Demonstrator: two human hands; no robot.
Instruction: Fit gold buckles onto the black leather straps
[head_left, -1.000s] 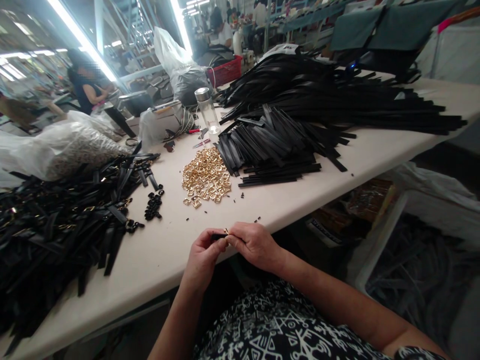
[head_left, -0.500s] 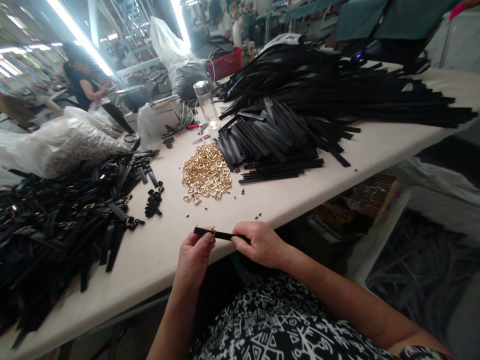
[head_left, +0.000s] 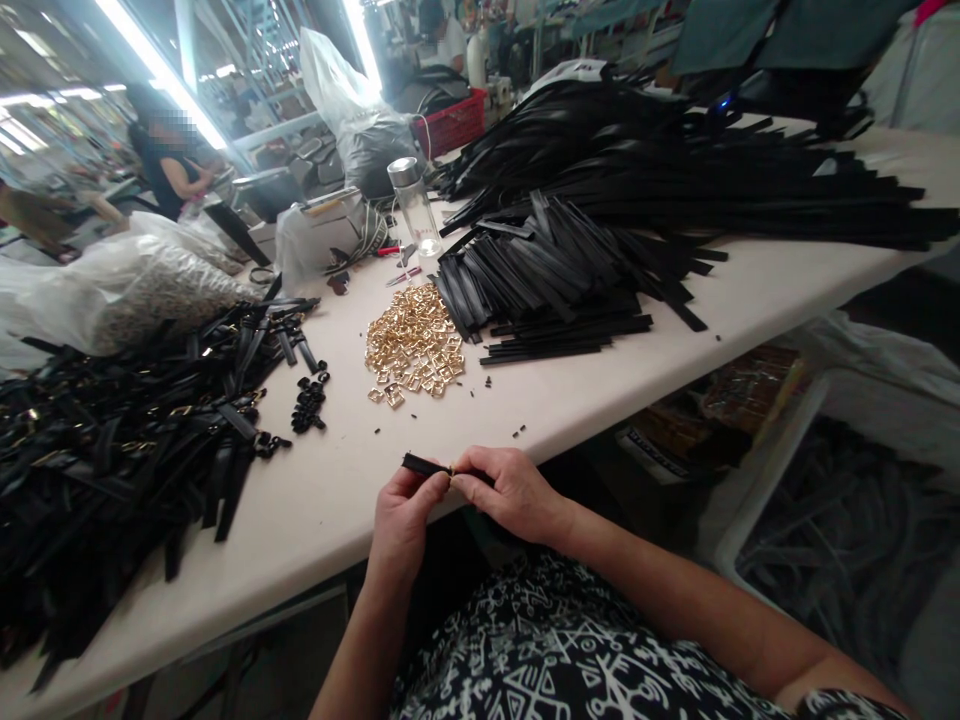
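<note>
Just over the table's near edge, both hands grip one short black strap point(head_left: 422, 464). My left hand point(head_left: 405, 508) pinches it between thumb and fingers, its end poking out to the left. My right hand point(head_left: 514, 492) is closed on the strap's other part, fingertips meeting the left thumb. A sliver of a gold buckle point(head_left: 451, 469) shows between the fingertips; most of it is hidden. Beyond the hands lies a heap of gold buckles point(head_left: 415, 340). A small pile of black loops point(head_left: 309, 402) sits left of it.
Short black straps point(head_left: 547, 275) are stacked behind the buckles, with long black strips point(head_left: 675, 170) farther back. Finished-looking buckled straps point(head_left: 172, 420) cover the table's left. A glass bottle point(head_left: 416, 210) stands at the back. A bin of dark strips point(head_left: 840, 540) is below right. Another person point(head_left: 172, 170) is far left.
My hands have come together: the left moved right along with the strap, and the right fingertips now reach the buckle, which is mostly covered. Less of the strap shows between them.
</note>
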